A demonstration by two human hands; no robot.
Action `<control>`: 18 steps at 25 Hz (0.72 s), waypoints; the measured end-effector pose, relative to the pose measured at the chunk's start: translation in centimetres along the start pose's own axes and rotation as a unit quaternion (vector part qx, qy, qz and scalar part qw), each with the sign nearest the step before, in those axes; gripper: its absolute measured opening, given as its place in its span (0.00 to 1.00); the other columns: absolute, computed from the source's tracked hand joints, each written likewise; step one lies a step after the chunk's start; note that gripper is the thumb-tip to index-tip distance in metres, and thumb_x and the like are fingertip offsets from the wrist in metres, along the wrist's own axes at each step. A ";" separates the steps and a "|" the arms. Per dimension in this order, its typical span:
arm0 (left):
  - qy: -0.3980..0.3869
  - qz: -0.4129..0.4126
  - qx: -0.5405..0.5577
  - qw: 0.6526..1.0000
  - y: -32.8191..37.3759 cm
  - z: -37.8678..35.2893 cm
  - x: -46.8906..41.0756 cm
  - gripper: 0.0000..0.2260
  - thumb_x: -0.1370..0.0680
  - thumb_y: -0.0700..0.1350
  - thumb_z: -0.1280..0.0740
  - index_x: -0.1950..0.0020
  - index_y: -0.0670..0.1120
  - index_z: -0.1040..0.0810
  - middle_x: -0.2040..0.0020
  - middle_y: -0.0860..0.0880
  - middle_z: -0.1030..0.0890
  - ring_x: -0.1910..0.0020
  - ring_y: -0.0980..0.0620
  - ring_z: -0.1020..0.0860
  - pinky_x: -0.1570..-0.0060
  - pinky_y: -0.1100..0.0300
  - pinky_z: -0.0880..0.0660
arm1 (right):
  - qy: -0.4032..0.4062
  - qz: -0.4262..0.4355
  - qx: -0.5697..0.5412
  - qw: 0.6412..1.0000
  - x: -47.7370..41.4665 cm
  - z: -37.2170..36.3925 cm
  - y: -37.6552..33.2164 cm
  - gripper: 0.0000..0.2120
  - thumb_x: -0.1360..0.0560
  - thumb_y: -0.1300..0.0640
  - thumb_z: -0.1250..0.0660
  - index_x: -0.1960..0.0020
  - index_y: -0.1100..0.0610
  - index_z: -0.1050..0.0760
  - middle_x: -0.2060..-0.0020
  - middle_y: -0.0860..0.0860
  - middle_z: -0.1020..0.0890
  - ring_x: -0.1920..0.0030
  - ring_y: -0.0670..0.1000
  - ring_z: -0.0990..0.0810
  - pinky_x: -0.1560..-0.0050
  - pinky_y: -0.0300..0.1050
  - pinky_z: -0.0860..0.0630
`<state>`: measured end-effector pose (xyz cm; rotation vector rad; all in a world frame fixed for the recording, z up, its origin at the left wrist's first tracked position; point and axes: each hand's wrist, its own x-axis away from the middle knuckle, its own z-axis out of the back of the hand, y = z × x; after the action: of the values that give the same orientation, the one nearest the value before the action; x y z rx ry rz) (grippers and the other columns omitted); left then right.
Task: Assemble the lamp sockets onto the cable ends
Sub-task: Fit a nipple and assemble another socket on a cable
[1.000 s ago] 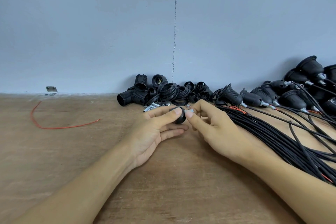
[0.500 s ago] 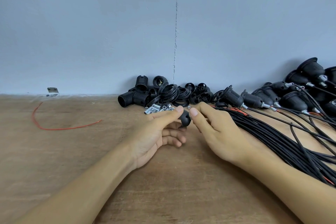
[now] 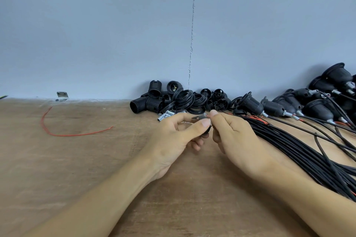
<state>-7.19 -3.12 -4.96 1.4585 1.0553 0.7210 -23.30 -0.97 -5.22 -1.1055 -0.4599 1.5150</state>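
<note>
My left hand (image 3: 179, 136) pinches a small black socket part (image 3: 205, 132) between thumb and fingers, just above the wooden table (image 3: 77, 169). My right hand (image 3: 235, 136) meets it from the right, its fingertips pinching a small metal piece and a cable end (image 3: 202, 116) at the top of that part. Most of the part is hidden by my fingers. A thick bundle of black cables (image 3: 308, 152) with red wire ends runs from my right hand to the right edge.
Loose black socket shells and rings (image 3: 173, 100) are piled against the blue wall. Small metal sleeves (image 3: 165, 115) lie in front of them. Sockets fitted on cables (image 3: 308, 104) lie at the far right. A loose red wire (image 3: 63, 131) and a metal bracket (image 3: 62, 95) sit at the left.
Both hands have lifted a little and closed in together. The right fingertips now pinch a metal piece at the top of the black part; the left hand has turned the part.
</note>
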 end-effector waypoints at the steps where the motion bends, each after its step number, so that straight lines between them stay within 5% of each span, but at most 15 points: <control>1: 0.012 -0.021 -0.030 0.999 -0.1 0.0 0.0 0.20 0.33 0.51 0.21 0.46 0.43 0.18 0.59 0.43 0.15 0.65 0.52 0.19 0.63 0.60 0.22 | -0.011 -0.031 -0.017 0.999 -0.1 -0.1 -0.1 0.26 0.16 0.45 0.45 0.72 0.52 0.34 0.78 0.45 0.32 0.75 0.45 0.34 0.68 0.42 0.36; 7: 0.043 -0.176 -0.244 0.953 -0.8 0.2 0.2 0.13 0.29 0.44 0.22 0.47 0.52 0.19 0.54 0.54 0.15 0.55 0.54 0.17 0.52 0.58 0.19 | -0.064 -0.225 -0.232 0.944 -0.2 -0.2 -1.3 0.22 0.18 0.49 0.43 0.71 0.51 0.38 0.79 0.48 0.39 0.81 0.47 0.46 0.77 0.33 0.49; 13: 0.051 -0.320 -0.405 0.855 -1.1 0.6 0.2 0.13 0.27 0.42 0.23 0.45 0.50 0.19 0.54 0.58 0.19 0.51 0.58 0.22 0.52 0.65 0.25 | -0.117 -0.303 -0.317 0.891 -0.1 0.2 -1.6 0.26 0.19 0.44 0.42 0.74 0.50 0.36 0.79 0.47 0.39 0.83 0.44 0.47 0.80 0.33 0.50; 16: 0.064 -0.295 -0.405 0.863 -1.5 0.7 -0.1 0.15 0.27 0.43 0.23 0.43 0.54 0.21 0.51 0.60 0.19 0.49 0.60 0.22 0.51 0.69 0.28 | -0.111 -0.277 -0.319 0.900 -0.1 0.1 -1.3 0.25 0.19 0.43 0.41 0.73 0.51 0.35 0.77 0.49 0.36 0.82 0.46 0.44 0.80 0.35 0.47; 18: 0.069 -0.252 -0.392 0.882 -1.9 1.2 -0.5 0.19 0.27 0.43 0.24 0.40 0.57 0.23 0.48 0.61 0.19 0.47 0.60 0.22 0.51 0.72 0.29 | -0.090 -0.217 -0.263 0.936 -0.1 -0.2 -0.8 0.24 0.19 0.42 0.41 0.70 0.51 0.32 0.75 0.51 0.32 0.81 0.49 0.40 0.79 0.37 0.43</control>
<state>-6.73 -4.22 -6.96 0.4128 1.0150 0.7462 -22.73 -0.87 -4.69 -1.1693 -1.2082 1.1243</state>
